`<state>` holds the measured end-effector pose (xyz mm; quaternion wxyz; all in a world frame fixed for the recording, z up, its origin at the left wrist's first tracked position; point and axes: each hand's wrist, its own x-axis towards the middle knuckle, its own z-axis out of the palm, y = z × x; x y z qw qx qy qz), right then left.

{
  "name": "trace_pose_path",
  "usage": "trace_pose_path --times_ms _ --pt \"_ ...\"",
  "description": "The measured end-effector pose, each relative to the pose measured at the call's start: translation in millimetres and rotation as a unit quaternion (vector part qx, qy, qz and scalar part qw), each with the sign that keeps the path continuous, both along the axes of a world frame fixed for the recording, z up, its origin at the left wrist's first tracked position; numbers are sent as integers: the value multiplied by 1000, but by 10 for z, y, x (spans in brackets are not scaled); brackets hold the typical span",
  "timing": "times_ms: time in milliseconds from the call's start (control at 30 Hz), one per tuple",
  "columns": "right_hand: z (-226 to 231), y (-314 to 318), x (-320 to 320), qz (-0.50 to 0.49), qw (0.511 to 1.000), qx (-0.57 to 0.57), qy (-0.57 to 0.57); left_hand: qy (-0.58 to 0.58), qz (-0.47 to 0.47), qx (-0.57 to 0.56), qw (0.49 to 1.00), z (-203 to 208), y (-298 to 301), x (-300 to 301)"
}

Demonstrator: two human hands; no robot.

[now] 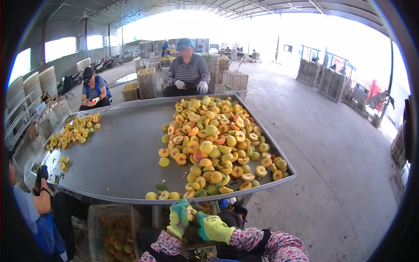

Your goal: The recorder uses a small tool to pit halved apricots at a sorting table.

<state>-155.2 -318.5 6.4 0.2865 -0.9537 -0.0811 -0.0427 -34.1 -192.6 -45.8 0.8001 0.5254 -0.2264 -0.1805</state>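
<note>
Just below the near edge of the metal table, my left hand in a green and yellow glove is closed around a peach half. My right hand, gloved alike, is closed against the same piece from the right. Its fingertips are partly hidden, and a small dark shape by them is too blurred to name. Over the table's right part spreads a large heap of halved and whole yellow peaches. Beneath my hands is a plastic crate with fruit pieces in it.
Another crate of peaches stands left of my legs. A smaller peach heap lies at the table's far left. One person sits across the table, another at far left; a black-gloved co-worker's hand is at near left. Stacked crates stand behind.
</note>
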Motion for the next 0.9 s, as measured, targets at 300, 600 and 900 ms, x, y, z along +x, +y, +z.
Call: trace_pose_path --times_ms 300,600,900 --pt "677 63 -67 -83 715 646 255 2 159 -89 983 358 99 -302" --pt "295 349 113 -168 699 687 101 27 99 -129 986 830 215 -524" --pt "314 327 103 -136 733 659 103 146 21 -129 981 554 480 -569"
